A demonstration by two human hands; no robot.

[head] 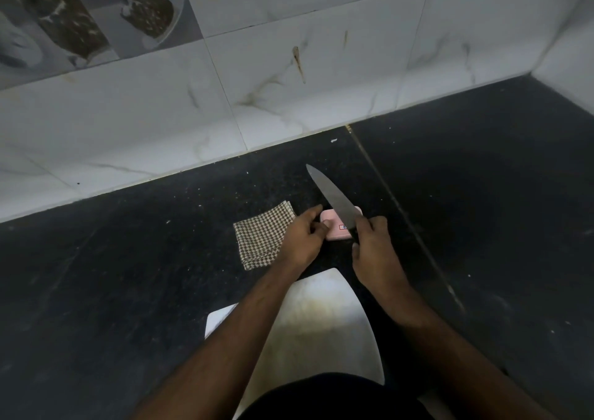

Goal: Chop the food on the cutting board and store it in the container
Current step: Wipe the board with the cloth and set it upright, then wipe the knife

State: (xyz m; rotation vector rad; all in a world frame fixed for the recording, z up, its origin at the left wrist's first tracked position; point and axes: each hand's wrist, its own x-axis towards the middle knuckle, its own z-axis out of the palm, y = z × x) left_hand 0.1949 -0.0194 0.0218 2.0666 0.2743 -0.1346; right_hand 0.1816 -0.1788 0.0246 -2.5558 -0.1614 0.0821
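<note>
A white cutting board (324, 320) lies on the dark counter near me, bare where it shows, partly hidden by my forearms. Beyond it sits a small pink block (334, 228) with a label. My left hand (303, 238) holds the block's left side, thumb on top. My right hand (374, 252) grips the handle of a large knife (332, 196), whose steel blade slants up and left across the top of the pink block, tip pointing toward the wall. No food or container is in view.
A checked cloth (262, 234) lies flat just left of the pink block. The black speckled counter (482, 210) stretches right, with a seam running diagonally. A white marbled tile wall (289, 75) rises behind.
</note>
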